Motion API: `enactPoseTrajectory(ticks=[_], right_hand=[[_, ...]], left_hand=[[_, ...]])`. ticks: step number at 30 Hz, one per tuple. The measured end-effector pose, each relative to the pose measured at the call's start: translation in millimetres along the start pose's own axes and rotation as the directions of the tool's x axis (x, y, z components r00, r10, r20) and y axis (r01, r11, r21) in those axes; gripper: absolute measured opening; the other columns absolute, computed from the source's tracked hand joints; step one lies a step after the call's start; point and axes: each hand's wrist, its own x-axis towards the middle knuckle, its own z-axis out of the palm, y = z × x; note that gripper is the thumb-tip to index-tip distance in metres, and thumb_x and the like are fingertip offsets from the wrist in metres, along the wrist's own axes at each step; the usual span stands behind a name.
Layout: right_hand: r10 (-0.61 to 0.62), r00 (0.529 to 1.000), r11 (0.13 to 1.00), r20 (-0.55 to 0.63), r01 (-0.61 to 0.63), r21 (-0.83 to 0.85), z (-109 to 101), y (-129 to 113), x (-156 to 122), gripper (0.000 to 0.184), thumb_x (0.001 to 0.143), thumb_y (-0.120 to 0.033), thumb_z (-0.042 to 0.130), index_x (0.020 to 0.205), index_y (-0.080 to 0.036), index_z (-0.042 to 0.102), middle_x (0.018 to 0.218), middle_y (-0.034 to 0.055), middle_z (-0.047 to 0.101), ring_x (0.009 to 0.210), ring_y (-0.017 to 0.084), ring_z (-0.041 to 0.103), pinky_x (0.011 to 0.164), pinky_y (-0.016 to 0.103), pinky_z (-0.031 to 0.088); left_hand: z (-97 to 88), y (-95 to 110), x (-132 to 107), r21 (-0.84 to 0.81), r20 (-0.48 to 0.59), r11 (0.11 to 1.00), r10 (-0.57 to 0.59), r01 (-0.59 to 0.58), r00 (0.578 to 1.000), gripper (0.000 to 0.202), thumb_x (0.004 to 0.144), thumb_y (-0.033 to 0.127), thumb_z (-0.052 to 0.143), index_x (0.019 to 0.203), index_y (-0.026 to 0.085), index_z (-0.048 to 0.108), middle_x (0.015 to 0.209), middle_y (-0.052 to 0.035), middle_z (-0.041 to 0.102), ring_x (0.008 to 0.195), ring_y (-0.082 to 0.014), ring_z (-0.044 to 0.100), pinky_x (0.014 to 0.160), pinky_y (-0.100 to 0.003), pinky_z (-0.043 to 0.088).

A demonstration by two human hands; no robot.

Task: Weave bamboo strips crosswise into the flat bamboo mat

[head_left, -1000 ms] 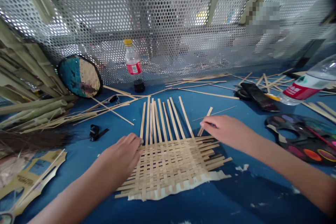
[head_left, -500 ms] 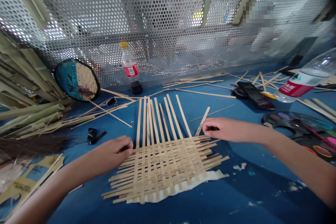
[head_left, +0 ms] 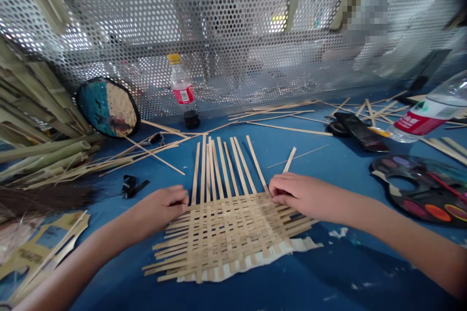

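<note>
A half-woven mat of pale bamboo strips (head_left: 226,231) lies on the blue table, with loose strip ends fanning away from me. My left hand (head_left: 160,206) rests at the mat's left edge, fingers curled and pinching the end of a cross strip. At the mat's right edge my right hand (head_left: 297,194) is closed on the other end of the top cross strip. A loose short strip (head_left: 290,159) pokes out behind that hand. White paper (head_left: 255,260) shows under the mat's near edge.
A small bottle (head_left: 182,90) stands by the perforated metal wall (head_left: 233,34). A round woven fan (head_left: 107,107) and bamboo stalks (head_left: 44,153) lie left. A paint palette (head_left: 423,189), a lying bottle (head_left: 426,116), black tape and scattered strips lie right.
My right hand has slid left from the loose strip onto the mat's top right edge. The left hand has curled tighter at the left edge. The view shifted slightly.
</note>
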Motion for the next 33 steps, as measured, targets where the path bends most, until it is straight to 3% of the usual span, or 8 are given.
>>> enactPoseTrajectory(ticks=[7, 17, 25, 28, 30, 31, 32, 33], right_hand=[[0.088, 0.996, 0.996, 0.004, -0.088, -0.021, 1, 1, 1, 0.018, 0.095, -0.031, 0.041, 0.08, -0.022, 0.044, 0.089, 0.0041, 0.058, 0.072, 0.017, 0.05, 0.063, 0.032, 0.036], [0.053, 0.999, 0.995, -0.009, -0.054, -0.084, 3, -4, -2, 0.016, 0.093, -0.02, 0.034, 0.078, -0.022, 0.036, 0.087, 0.0061, 0.054, 0.071, 0.017, 0.046, 0.065, 0.033, 0.037], [0.062, 0.998, 0.997, 0.015, -0.063, 0.044, 2, -1, -1, 0.02, 0.095, -0.037, 0.04, 0.083, -0.022, 0.047, 0.092, 0.005, 0.059, 0.075, 0.018, 0.049, 0.067, 0.033, 0.037], [0.02, 1.0, 0.988, 0.023, -0.023, 0.156, -14, 5, 1, 0.025, 0.092, -0.045, 0.047, 0.084, -0.022, 0.056, 0.087, 0.0039, 0.061, 0.073, 0.017, 0.052, 0.066, 0.032, 0.039], [-0.037, 0.995, 0.969, -0.093, 0.058, 0.238, -39, 26, -2, 0.028, 0.087, -0.049, 0.054, 0.087, -0.022, 0.062, 0.084, 0.0037, 0.064, 0.076, 0.018, 0.058, 0.071, 0.033, 0.043], [-0.011, 0.965, 0.962, -0.262, 0.082, 0.261, -55, 43, -6, 0.032, 0.086, -0.052, 0.055, 0.088, -0.022, 0.063, 0.08, 0.0038, 0.065, 0.075, 0.019, 0.06, 0.075, 0.034, 0.046], [0.055, 0.894, 0.97, -0.445, 0.058, 0.238, -72, 65, -12, 0.034, 0.086, -0.053, 0.053, 0.093, -0.022, 0.065, 0.081, 0.0047, 0.067, 0.077, 0.019, 0.062, 0.078, 0.035, 0.047], [0.135, 0.77, 0.984, -0.624, -0.028, 0.177, -89, 89, -19, 0.033, 0.087, -0.05, 0.051, 0.102, -0.024, 0.066, 0.089, 0.0062, 0.07, 0.083, 0.02, 0.064, 0.081, 0.035, 0.048]], left_hand=[[-6.9, -9, 3, -0.135, 0.086, 0.989, 0.07, -0.058, 0.994, 0.03, 0.095, 0.04, 0.042, 0.073, 0.02, 0.046, 0.081, 0.0021, 0.046, 0.077, -0.0151, 0.047, 0.072, -0.027, 0.036], [-12.6, -11, 3, -0.162, 0.136, 0.985, 0.073, -0.051, 0.988, 0.034, 0.093, 0.047, 0.044, 0.073, 0.019, 0.047, 0.081, 0.0017, 0.045, 0.078, -0.0163, 0.047, 0.074, -0.028, 0.037], [-9.5, -9, 1, -0.06, 0.108, 0.998, 0.009, -0.002, 0.994, 0.031, 0.093, 0.044, 0.042, 0.075, 0.02, 0.049, 0.08, 0.0015, 0.048, 0.078, -0.0171, 0.05, 0.072, -0.029, 0.036], [-6.5, -11, -1, -0.077, 0.088, 0.997, -0.006, 0.013, 0.996, 0.031, 0.092, 0.045, 0.043, 0.074, 0.02, 0.048, 0.078, 0.0023, 0.048, 0.074, -0.0159, 0.048, 0.068, -0.027, 0.035], [-4.1, -13, -1, -0.075, 0.062, 0.996, -0.033, 0.037, 0.998, 0.03, 0.091, 0.044, 0.044, 0.073, 0.02, 0.047, 0.076, 0.0025, 0.048, 0.072, -0.0156, 0.048, 0.065, -0.027, 0.035], [-2.9, -14, -1, -0.067, 0.05, 0.997, -0.044, 0.047, 0.998, 0.03, 0.091, 0.044, 0.045, 0.073, 0.02, 0.047, 0.075, 0.0025, 0.048, 0.071, -0.0155, 0.047, 0.064, -0.027, 0.034], [-1.8, -15, 0, -0.058, 0.038, 0.997, -0.049, 0.052, 0.998, 0.029, 0.09, 0.044, 0.045, 0.073, 0.02, 0.047, 0.074, 0.0025, 0.048, 0.069, -0.0155, 0.047, 0.063, -0.027, 0.033], [-0.9, -16, 0, -0.05, 0.029, 0.997, -0.049, 0.051, 0.998, 0.029, 0.09, 0.044, 0.045, 0.073, 0.02, 0.047, 0.074, 0.0023, 0.048, 0.069, -0.0156, 0.047, 0.062, -0.028, 0.032]])
